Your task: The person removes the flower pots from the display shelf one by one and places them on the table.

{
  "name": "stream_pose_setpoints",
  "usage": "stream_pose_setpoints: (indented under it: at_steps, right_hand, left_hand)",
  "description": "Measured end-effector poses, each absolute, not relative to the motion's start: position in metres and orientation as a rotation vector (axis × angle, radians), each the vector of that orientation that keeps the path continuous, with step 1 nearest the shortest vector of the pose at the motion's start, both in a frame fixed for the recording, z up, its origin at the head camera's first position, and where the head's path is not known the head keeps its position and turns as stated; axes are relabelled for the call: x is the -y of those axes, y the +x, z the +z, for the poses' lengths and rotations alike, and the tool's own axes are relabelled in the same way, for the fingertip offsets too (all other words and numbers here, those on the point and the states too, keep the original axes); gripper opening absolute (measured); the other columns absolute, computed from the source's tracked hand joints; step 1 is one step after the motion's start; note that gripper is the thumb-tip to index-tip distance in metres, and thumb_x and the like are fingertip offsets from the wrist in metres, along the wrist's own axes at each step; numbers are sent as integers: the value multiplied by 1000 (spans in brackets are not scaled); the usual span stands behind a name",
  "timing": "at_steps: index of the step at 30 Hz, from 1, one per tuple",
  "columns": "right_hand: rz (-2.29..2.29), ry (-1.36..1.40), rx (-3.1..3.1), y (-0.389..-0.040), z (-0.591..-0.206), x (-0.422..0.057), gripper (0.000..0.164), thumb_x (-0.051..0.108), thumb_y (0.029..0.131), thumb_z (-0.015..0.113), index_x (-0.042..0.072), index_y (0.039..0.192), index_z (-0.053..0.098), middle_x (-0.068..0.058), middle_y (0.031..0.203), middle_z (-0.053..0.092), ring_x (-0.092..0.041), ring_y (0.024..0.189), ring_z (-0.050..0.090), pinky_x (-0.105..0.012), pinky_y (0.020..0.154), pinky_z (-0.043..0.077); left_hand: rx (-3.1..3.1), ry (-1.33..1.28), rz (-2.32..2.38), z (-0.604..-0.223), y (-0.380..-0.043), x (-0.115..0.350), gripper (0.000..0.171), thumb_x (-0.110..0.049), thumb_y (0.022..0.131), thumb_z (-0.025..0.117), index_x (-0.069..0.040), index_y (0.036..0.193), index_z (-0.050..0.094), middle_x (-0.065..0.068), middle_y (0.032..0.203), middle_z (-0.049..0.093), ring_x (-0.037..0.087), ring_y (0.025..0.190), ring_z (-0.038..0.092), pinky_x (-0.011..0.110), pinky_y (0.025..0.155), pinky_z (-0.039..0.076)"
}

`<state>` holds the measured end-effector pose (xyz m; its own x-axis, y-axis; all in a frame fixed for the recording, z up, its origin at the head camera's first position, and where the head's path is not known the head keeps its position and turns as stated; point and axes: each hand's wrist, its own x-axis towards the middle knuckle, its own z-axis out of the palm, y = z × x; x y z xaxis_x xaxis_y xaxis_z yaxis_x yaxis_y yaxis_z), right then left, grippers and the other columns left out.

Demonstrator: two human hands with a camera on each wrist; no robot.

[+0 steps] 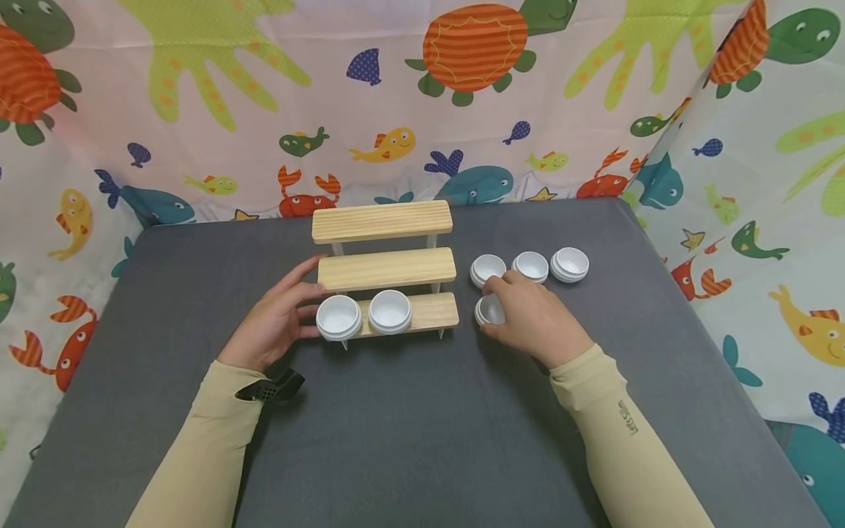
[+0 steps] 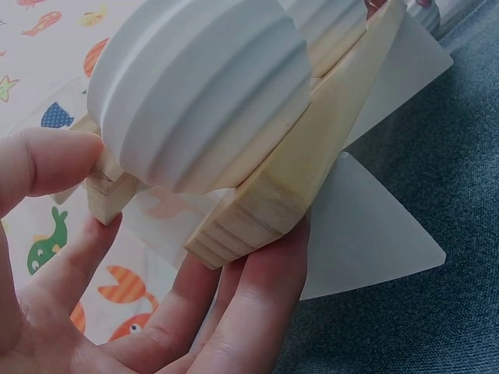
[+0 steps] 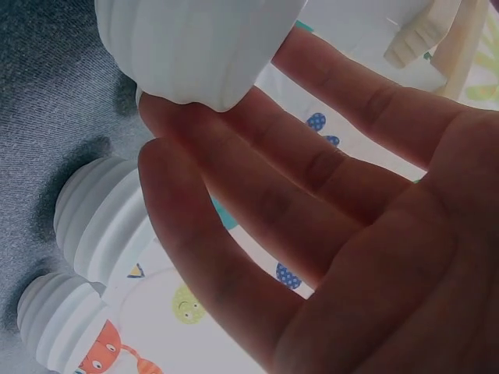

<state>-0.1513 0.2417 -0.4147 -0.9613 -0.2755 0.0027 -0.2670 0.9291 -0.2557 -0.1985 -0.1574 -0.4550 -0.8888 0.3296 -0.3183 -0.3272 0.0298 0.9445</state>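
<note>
A three-tier display stand with pale wooden shelves (image 1: 386, 269) stands on the table, its supports translucent. My left hand (image 1: 277, 323) grips its left end, thumb and forefinger at the middle shelf's end, other fingers beneath the lowest shelf (image 2: 257, 210). Two white ribbed cups, one at the left end (image 1: 339, 317) and one beside it (image 1: 390, 311), sit on the lowest shelf. To the right of the stand, my right hand (image 1: 538, 323) holds another white ribbed cup (image 1: 488, 311) by its sides. In the right wrist view, fingertips touch that cup's (image 3: 195, 47) wall; the thumb is hidden there.
Three more white cups, left (image 1: 487, 265), middle (image 1: 531, 265) and right (image 1: 570, 263), stand in a row behind my right hand. Grey cloth (image 1: 396, 433) covers the table. A curtain printed with sea animals (image 1: 251, 147) hangs at the back and sides.
</note>
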Motion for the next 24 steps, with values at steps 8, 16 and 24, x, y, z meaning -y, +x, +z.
stream_pose_setpoints:
  at_steps: [8,16,24]
  right_hand:
    - [-387,-405,-3041,-151,-415,-242,47,25,84,87,8,124,70,-12,109,67,-30,88,69,-50,79,60]
    - [-387,-396,-3025,-151,-415,-241,45,23,85,87,6,123,70,-13,110,66,-30,88,69,-51,77,59]
    - [-384,-368,-3005,-152,-417,-240,48,24,85,87,6,127,69,-14,114,66,-31,91,69,-52,80,60]
  left_hand:
    - [-1854,-2,1914,-454,-199,156,69,-33,110,60,-41,170,28,10,158,45,25,119,69,42,86,65]
    - [-1862,-15,1900,-454,-198,157,69,-36,110,61,-43,170,28,10,160,43,28,124,65,42,88,65]
    - [-1857,-15,1905,-454,-198,157,69,-35,109,61,-43,170,28,11,163,41,27,123,67,42,88,65]
